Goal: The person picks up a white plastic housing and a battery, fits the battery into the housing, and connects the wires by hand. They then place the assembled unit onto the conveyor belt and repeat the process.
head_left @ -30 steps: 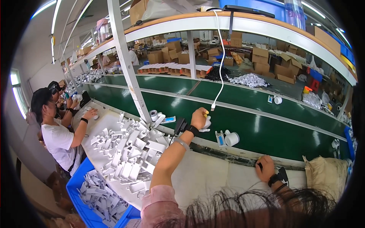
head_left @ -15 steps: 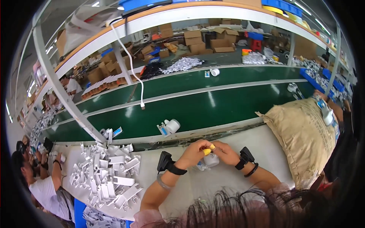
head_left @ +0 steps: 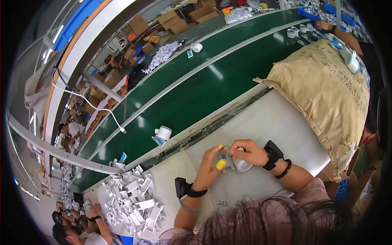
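Note:
A white round-bodied device (head_left: 243, 164) with a perforated end sits under my right hand (head_left: 250, 153). That hand's thumb and fingers are closed at the device's side. A small clear-and-white bracket-like part (head_left: 225, 158) with a bluish patch adjoins the device. My left hand (head_left: 209, 166) wears yellow finger covers; its thumb and finger are spread apart at the part's left edge. How the part joins the device is partly hidden by my fingers.
White plastic brackets (head_left: 136, 200) lie heaped to my left. A similar white device (head_left: 164, 133) lies on the green conveyor belt (head_left: 179, 118) ahead. At right a large tan sack (head_left: 322, 94) stands, with another person's arm (head_left: 343, 36) beyond it. A white cable (head_left: 96, 107) dangles from the shelf.
The view has tilted and swung to the right. My left thumb and finger, close together before, have moved apart, and the device's perforated end has come into sight.

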The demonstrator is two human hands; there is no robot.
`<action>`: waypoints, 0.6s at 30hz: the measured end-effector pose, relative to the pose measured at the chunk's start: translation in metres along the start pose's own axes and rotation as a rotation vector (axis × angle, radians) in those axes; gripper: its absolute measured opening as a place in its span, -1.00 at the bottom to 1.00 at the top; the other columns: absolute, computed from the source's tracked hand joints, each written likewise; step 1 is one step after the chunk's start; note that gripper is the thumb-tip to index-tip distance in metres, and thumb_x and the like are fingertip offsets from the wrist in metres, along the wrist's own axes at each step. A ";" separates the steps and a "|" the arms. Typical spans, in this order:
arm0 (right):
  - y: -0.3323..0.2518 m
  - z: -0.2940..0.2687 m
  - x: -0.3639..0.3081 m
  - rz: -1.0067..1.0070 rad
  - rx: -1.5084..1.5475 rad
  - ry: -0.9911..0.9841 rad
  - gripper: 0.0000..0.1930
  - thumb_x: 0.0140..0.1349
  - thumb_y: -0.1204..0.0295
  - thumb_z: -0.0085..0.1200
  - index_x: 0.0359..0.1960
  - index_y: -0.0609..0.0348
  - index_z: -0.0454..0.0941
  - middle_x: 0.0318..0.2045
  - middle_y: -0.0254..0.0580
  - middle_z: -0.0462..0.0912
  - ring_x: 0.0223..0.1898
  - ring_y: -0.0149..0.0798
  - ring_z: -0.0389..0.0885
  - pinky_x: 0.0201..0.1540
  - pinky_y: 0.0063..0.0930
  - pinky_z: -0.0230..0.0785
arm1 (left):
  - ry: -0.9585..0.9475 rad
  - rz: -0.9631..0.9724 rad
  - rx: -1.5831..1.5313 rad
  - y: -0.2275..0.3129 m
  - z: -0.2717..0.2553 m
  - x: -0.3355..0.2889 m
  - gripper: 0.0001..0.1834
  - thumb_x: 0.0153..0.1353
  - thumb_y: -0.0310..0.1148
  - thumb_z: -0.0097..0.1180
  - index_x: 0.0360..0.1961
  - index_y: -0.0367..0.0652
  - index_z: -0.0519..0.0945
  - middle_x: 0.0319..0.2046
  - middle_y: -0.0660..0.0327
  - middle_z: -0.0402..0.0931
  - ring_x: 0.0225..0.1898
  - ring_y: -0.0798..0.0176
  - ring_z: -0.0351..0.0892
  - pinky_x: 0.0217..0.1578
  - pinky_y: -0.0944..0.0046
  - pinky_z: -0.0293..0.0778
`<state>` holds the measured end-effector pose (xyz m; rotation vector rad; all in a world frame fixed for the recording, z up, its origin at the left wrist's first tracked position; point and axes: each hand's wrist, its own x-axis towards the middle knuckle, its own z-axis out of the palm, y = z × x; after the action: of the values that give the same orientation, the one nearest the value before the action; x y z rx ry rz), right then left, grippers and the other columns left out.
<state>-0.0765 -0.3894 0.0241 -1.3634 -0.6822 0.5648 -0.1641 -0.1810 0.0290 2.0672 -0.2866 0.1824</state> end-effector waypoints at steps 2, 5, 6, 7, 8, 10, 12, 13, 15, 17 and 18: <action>-0.004 0.001 -0.001 -0.018 0.004 -0.016 -0.87 0.33 0.43 0.06 -0.25 0.25 0.53 -0.35 -0.32 0.62 -0.29 -0.53 0.52 -0.18 -0.57 0.39 | -0.034 -0.019 0.056 0.005 0.007 -0.009 -0.22 0.08 -0.32 0.29 0.31 -0.16 0.22 0.28 -0.03 0.19 0.32 0.01 0.17 0.29 0.10 0.13; -0.007 0.002 -0.003 -0.039 0.010 -0.023 -0.88 0.31 0.43 0.08 -0.24 0.23 0.54 -0.34 -0.33 0.61 -0.29 -0.53 0.52 -0.18 -0.56 0.39 | -0.047 -0.001 0.306 0.009 0.019 -0.007 0.04 -0.10 -0.27 0.45 0.36 -0.20 0.08 0.36 -0.10 0.02 0.33 -0.17 0.09 0.29 0.01 0.13; -0.006 0.002 -0.003 -0.072 0.019 -0.029 -0.87 0.29 0.43 0.11 -0.23 0.23 0.53 -0.35 -0.35 0.61 -0.30 -0.53 0.51 -0.18 -0.56 0.39 | -0.057 0.000 0.313 0.011 0.020 -0.006 0.04 -0.10 -0.27 0.45 0.36 -0.20 0.08 0.36 -0.10 0.02 0.33 -0.17 0.09 0.29 0.01 0.13; -0.006 0.000 -0.003 -0.102 0.023 -0.037 -0.87 0.27 0.43 0.14 -0.23 0.22 0.53 -0.35 -0.36 0.61 -0.30 -0.53 0.51 -0.18 -0.55 0.39 | -0.061 -0.003 0.278 0.012 0.022 -0.006 0.04 -0.11 -0.29 0.45 0.36 -0.21 0.09 0.36 -0.09 0.04 0.33 -0.16 0.10 0.28 0.01 0.13; -0.009 -0.001 -0.003 -0.104 0.028 -0.030 -0.87 0.27 0.43 0.14 -0.23 0.22 0.53 -0.35 -0.36 0.61 -0.30 -0.53 0.51 -0.18 -0.55 0.39 | -0.066 -0.006 0.241 0.011 0.023 -0.006 0.03 -0.11 -0.32 0.44 0.35 -0.21 0.09 0.35 -0.08 0.05 0.33 -0.15 0.11 0.28 0.01 0.14; -0.019 0.000 -0.004 -0.079 0.063 -0.091 -0.82 0.21 0.41 0.22 -0.24 0.21 0.52 -0.39 -0.36 0.60 -0.32 -0.50 0.52 -0.20 -0.54 0.39 | -0.146 -0.069 0.143 0.004 0.014 -0.010 0.01 -0.11 -0.34 0.43 0.35 -0.20 0.10 0.35 -0.06 0.08 0.32 -0.13 0.12 0.28 0.02 0.13; -0.030 -0.001 -0.006 -0.066 -0.059 -0.117 -0.79 0.18 0.34 0.25 -0.25 0.16 0.53 -0.39 -0.29 0.61 -0.33 -0.40 0.56 -0.22 -0.45 0.43 | -0.226 -0.135 0.039 0.001 0.010 -0.012 0.00 -0.11 -0.36 0.42 0.35 -0.19 0.11 0.34 -0.04 0.10 0.32 -0.11 0.13 0.28 0.02 0.13; -0.033 -0.002 -0.006 -0.059 -0.186 -0.154 -0.75 0.15 0.27 0.27 -0.26 0.12 0.54 -0.39 -0.23 0.61 -0.34 -0.30 0.61 -0.24 -0.37 0.47 | -0.244 -0.186 -0.045 0.000 0.009 -0.012 -0.06 -0.10 -0.38 0.40 0.32 -0.17 0.17 0.33 -0.02 0.13 0.32 -0.09 0.14 0.28 0.04 0.13; -0.032 -0.004 -0.006 -0.110 -0.269 -0.142 -0.75 0.13 0.26 0.29 -0.27 0.10 0.55 -0.40 -0.19 0.62 -0.36 -0.22 0.61 -0.26 -0.34 0.48 | -0.262 -0.239 -0.130 0.002 0.008 -0.010 -0.12 -0.08 -0.40 0.38 0.30 -0.15 0.23 0.32 0.00 0.16 0.32 -0.06 0.15 0.28 0.05 0.13; -0.029 -0.004 -0.006 -0.162 -0.351 -0.136 -0.74 0.10 0.25 0.30 -0.28 0.09 0.55 -0.40 -0.15 0.62 -0.38 -0.15 0.62 -0.28 -0.32 0.48 | -0.287 0.041 0.166 0.009 0.006 -0.005 -0.25 -0.06 -0.44 0.36 0.22 -0.11 0.35 0.30 0.04 0.19 0.30 -0.03 0.19 0.26 0.08 0.17; -0.028 -0.005 -0.007 -0.185 -0.441 -0.147 -0.74 0.10 0.26 0.29 -0.29 0.10 0.55 -0.39 -0.14 0.63 -0.38 -0.13 0.62 -0.28 -0.33 0.48 | -0.286 0.038 0.167 0.010 0.005 -0.004 -0.25 -0.06 -0.44 0.36 0.22 -0.11 0.35 0.30 0.04 0.19 0.30 -0.03 0.19 0.26 0.08 0.17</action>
<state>-0.0783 -0.4014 0.0503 -1.6531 -1.0873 0.3795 -0.1704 -0.1895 0.0338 2.2547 -0.4993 -0.0708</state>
